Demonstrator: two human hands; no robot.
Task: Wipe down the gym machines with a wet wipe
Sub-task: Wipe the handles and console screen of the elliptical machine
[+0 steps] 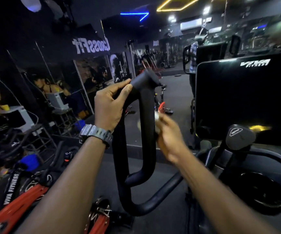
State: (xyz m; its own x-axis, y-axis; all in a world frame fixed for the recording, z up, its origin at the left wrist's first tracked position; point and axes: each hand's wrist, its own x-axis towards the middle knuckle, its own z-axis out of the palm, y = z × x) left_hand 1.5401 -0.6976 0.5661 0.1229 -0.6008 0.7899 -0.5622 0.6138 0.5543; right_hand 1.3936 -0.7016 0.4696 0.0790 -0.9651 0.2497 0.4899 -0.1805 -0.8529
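The person is wiping the looped black handlebar (146, 125) of an exercise machine. The left hand (110, 105) is gripping the upper end of the handlebar, with thumb and fingers curled around the bar just below its flared top, and it is steadying the loop. The right hand (168, 137) is blurred, so it seems to be moving along the right side of the loop. Its fingers are closed on a small pale thing, which I am judging to be the wet wipe (156, 115); it is touching the bar about halfway up. The exact shape of the wipe cannot be told because of the blur.

The step in hand is the cleaning of this handlebar, and the task as a whole looks far from finished, since the dark console screen (244, 98) and the knob (240, 136) beside it are waiting on the right. The next move is probably calling for a stroke along the rest of the loop, down to the lower bend. For this the left hand is needing to hold firmly, so that the bar is not swinging under pressure.
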